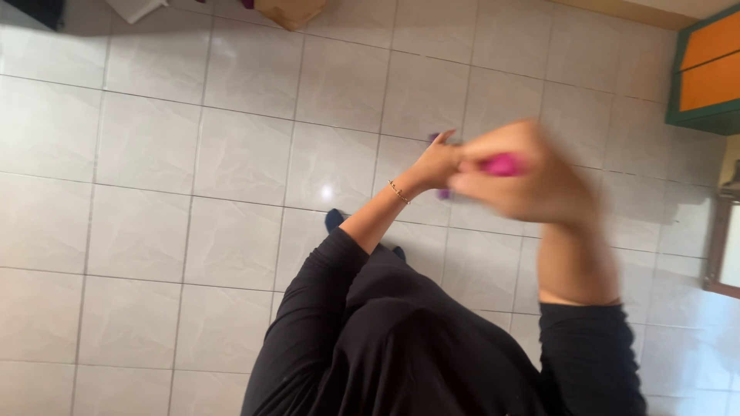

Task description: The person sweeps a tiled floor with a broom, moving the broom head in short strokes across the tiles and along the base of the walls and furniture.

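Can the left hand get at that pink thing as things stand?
Probably yes: the left hand already meets the right hand, which holds the pink thing, and nothing lies between them. Blur hides the exact grip.

There is one view only, from a camera worn on the person's head. It looks steeply down over the person's own black-clad body to the pale tiled floor (193, 154), which fills most of the frame. The two raised hands sit close under the lens, right of centre; the right hand (524, 173) is nearest and blurred, the left hand (435, 163) a little farther. An orange and green cabinet (709, 65) cuts into the top right corner. The frame is tilted, so the tile lines run slanted.
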